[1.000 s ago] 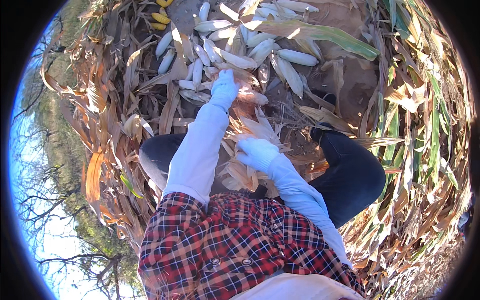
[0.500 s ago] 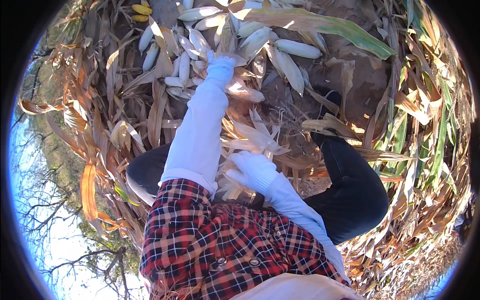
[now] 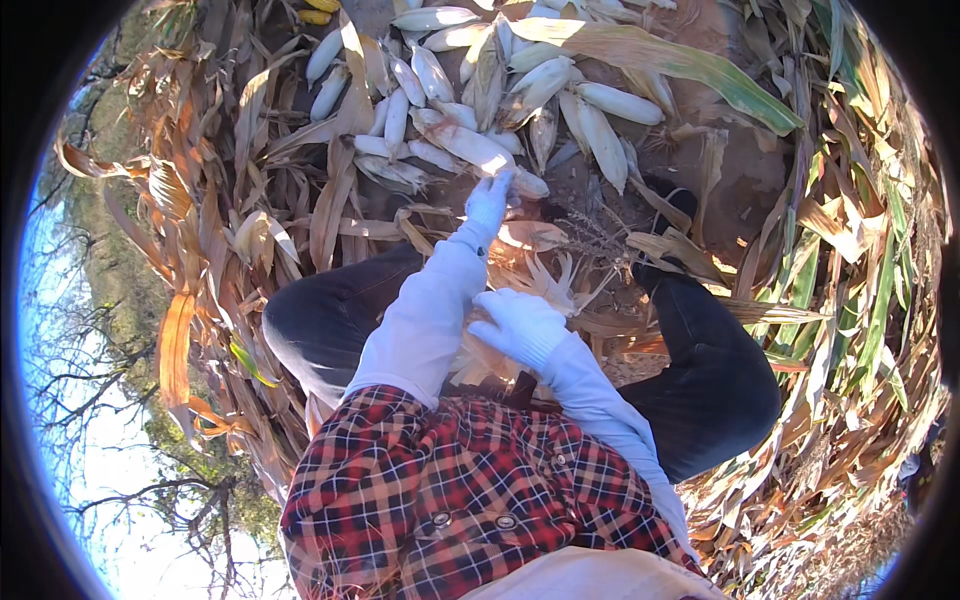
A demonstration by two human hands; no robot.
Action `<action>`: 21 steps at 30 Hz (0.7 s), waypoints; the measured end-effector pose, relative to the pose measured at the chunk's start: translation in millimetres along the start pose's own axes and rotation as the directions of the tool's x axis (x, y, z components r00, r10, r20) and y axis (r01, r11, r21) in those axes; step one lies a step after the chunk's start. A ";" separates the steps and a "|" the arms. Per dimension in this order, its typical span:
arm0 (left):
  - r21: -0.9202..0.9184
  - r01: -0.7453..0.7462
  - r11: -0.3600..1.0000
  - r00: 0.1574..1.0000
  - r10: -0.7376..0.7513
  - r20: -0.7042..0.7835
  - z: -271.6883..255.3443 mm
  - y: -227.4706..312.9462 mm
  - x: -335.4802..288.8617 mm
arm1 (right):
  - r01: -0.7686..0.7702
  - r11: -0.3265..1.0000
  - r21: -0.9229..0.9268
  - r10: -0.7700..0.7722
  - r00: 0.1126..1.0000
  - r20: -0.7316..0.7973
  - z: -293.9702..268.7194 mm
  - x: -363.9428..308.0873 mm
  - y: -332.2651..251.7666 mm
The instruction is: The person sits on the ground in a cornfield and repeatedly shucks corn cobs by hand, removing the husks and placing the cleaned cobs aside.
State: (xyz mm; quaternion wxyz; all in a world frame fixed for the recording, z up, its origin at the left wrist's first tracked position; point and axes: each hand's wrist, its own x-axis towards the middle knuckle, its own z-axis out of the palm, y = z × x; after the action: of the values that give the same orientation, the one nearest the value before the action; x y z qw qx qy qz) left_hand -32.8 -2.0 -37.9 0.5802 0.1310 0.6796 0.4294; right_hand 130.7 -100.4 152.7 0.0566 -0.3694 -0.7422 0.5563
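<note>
While dry leaves [image 3: 250, 200] crowd round, left hand [image 3: 488, 200] touches husked cobs [image 3: 470, 145].

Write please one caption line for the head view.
Gloved left hand reaches to a pile of husked corn ears; gloved right hand rests on dry husks.

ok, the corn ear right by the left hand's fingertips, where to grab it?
Probably around the ear mid-body, coming from the near side where the left hand already reaches. It lies flat and lengthwise across the pile, so its thick middle is exposed.

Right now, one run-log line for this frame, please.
left hand: reaching to pile of pale husked corn ears | right hand: on dry tan husks in lap
</note>
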 end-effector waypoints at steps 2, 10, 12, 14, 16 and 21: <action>0.038 0.019 0.999 0.999 -0.017 -0.049 -32.7 -9.0 55.0 | -0.043 0.999 0.009 0.042 0.997 0.058 -5.2 -1.2 -3.9; 0.405 0.385 0.829 0.743 -0.018 -0.669 -7.0 24.1 129.3 | -0.108 0.993 0.051 0.101 0.987 0.128 -12.1 13.0 0.6; 0.399 0.474 0.785 0.696 -0.056 -0.716 -2.7 32.4 138.9 | -0.158 0.985 0.065 0.146 0.976 0.161 -18.0 16.6 -6.1; 0.327 0.445 0.834 0.710 -0.106 -0.696 -9.1 30.5 136.4 | -0.147 0.987 0.070 0.134 0.977 0.163 -14.4 17.1 -0.5; 0.230 0.296 0.927 0.820 -0.123 -0.559 -8.2 39.3 111.4 | -0.156 0.984 0.087 0.145 0.982 0.120 -14.8 20.0 -3.8; -0.297 -0.066 0.953 0.997 0.073 0.013 -54.6 14.9 51.5 | -0.137 0.984 0.114 0.162 0.956 -0.245 -14.5 7.9 4.8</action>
State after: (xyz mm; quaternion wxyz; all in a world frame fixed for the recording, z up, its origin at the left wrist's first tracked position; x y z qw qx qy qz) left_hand -101.9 18.2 -64.1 0.5858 0.0714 0.5955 0.5451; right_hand 134.5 -83.7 151.4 0.1263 -0.4895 -0.6712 0.5422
